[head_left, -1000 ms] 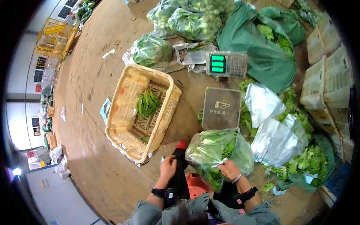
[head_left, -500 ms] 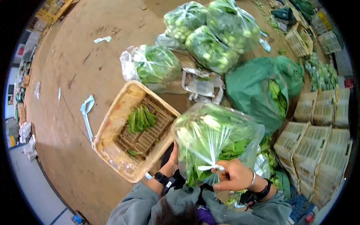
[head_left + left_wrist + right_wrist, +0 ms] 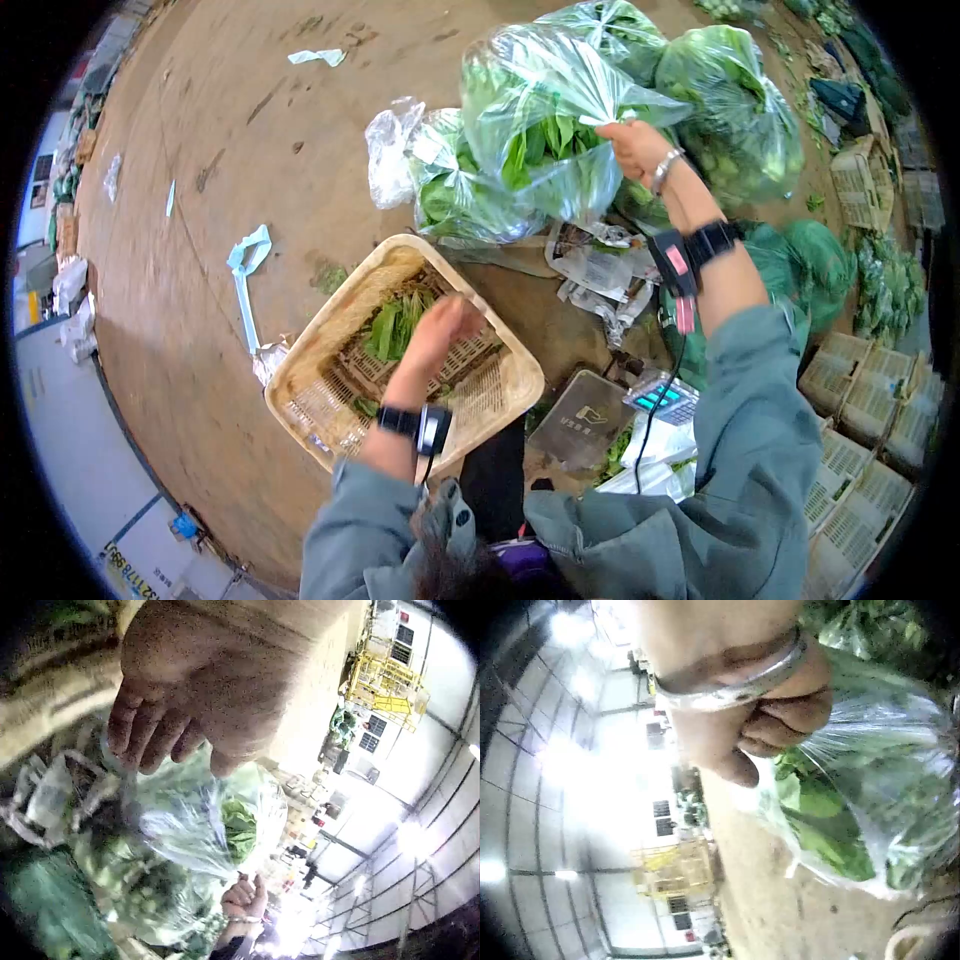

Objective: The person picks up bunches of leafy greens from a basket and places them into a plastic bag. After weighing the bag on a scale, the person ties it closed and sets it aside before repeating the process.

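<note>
Stretched far forward, my right hand (image 3: 640, 148) grips the gathered, tied neck of a clear plastic bag of leafy greens (image 3: 540, 125). In the right wrist view the fingers (image 3: 787, 724) curl tightly round the plastic. The bag overlaps other bagged vegetables on the floor. My left hand (image 3: 445, 325) hovers over a worn cream plastic crate (image 3: 300, 375) with nothing in it; its fingers (image 3: 154, 735) hang loosely bent in the left wrist view. A small bunch of green leaves (image 3: 385, 330) lies inside the crate, partly behind that hand.
Another bag of greens (image 3: 440, 195) and a large vegetable bag (image 3: 735, 110) stand ahead. A scale platform (image 3: 580, 420) with its lit display (image 3: 665, 397) sits right of the crate. Stacked crates (image 3: 865, 460) line the right side. Crumpled plastic (image 3: 600, 270) lies between.
The bag of greens has gone from my lap forward to the other bags, its neck held by my right hand throughout. My left hand has come away from the bag's side to above the crate.
</note>
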### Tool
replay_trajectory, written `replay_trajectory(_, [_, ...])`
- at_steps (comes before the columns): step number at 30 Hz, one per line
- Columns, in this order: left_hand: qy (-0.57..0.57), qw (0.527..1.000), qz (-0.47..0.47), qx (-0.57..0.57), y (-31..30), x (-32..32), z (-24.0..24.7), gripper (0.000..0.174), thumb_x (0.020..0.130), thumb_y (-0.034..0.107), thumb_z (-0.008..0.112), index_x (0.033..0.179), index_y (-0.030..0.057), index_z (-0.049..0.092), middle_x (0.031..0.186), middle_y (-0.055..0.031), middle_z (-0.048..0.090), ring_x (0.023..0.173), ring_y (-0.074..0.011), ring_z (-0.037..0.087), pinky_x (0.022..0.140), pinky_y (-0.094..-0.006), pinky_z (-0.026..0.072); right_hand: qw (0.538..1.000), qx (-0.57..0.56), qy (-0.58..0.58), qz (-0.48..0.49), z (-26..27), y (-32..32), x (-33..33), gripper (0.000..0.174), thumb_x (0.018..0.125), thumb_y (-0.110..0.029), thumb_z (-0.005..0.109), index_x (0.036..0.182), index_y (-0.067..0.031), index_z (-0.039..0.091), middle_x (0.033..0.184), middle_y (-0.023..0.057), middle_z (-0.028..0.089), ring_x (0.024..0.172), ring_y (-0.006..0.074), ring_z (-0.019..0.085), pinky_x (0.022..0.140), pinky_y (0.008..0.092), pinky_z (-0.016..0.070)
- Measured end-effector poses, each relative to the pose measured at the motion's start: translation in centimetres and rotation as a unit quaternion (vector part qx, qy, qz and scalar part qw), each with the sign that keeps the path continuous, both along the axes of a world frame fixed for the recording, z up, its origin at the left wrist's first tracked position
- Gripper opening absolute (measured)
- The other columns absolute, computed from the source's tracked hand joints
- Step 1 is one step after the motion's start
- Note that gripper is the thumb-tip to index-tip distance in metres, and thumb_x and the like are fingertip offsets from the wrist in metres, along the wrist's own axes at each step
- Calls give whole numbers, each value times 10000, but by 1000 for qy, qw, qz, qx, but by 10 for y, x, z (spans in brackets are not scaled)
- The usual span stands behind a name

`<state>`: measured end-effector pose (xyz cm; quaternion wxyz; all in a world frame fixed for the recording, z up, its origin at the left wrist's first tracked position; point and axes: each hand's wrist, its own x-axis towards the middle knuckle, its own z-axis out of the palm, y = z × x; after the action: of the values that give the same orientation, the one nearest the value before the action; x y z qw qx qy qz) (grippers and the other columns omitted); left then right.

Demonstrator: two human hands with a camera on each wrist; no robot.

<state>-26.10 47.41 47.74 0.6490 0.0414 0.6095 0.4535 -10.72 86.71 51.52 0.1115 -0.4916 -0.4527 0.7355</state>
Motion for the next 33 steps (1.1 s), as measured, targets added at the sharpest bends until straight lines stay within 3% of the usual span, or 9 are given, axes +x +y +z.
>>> replay_trajectory(2, [31,1000,-3,0,-49,-4,-17,342,882,229,454,1124,-13,465,890,-84,570,785,-165,554,722,-286,456,991,96,-89,-35,-46,49,-26,230,808,-219,543,614,-114,480,416,-41,312,311,81,234,318,250,187])
replay_trajectory(3, [18,986,49,-160,-125,-8,-33,314,878,227,459,1083,-10,485,854,-73,573,748,-146,544,680,-276,459,967,191,-169,-13,-82,67,-40,266,810,-232,540,581,-148,435,422,-56,278,320,77,193,334,248,150])
replay_trajectory(6, [34,944,158,-286,-220,-2,-38,247,860,219,482,992,16,527,783,-69,578,644,-133,550,570,-245,452,972,113,-171,-112,-109,94,-46,341,790,-314,537,827,24,556,524,75,484,373,150,298,390,312,243])
replay_trajectory(7, [45,929,156,-333,-231,0,-34,246,860,220,475,992,17,523,766,-71,579,615,-137,550,550,-246,451,962,97,-211,-141,-99,82,-52,267,820,-265,525,942,-29,549,457,-37,255,370,86,189,365,249,172])
replay_trajectory(8, [45,933,163,-318,-246,0,-40,247,859,226,476,990,19,516,766,-74,581,621,-137,552,548,-248,452,966,95,-185,-155,-102,90,-43,286,822,-270,526,977,-30,540,458,-40,259,370,84,188,361,246,177])
replay_trajectory(15, [-39,948,127,-291,-235,26,-65,290,880,192,434,1072,-21,474,843,-97,576,719,-150,552,656,-257,449,984,95,-75,-134,-143,124,-12,262,836,-250,520,640,-133,391,444,-60,232,353,61,188,334,219,161])
replay_trajectory(19, [-35,948,135,-286,-239,33,-67,323,889,208,424,1108,-29,448,866,-108,568,713,-163,558,637,-270,457,990,30,4,-139,-139,117,-7,288,836,-253,534,637,-129,366,462,-63,216,363,51,174,328,208,156])
replay_trajectory(28, [-32,911,129,-389,-324,42,-42,304,874,214,451,1074,-13,480,836,-100,578,702,-158,569,626,-272,470,972,101,-58,-202,-130,97,1,183,850,-186,488,698,-106,428,477,-48,261,363,55,209,323,212,159])
replay_trajectory(33, [-60,877,190,-437,-415,66,-21,303,871,224,459,1062,-11,463,778,-96,573,657,-163,561,585,-267,466,970,186,-99,-125,-105,64,5,260,873,-207,450,1043,-19,508,485,-48,247,379,62,197,350,211,166])
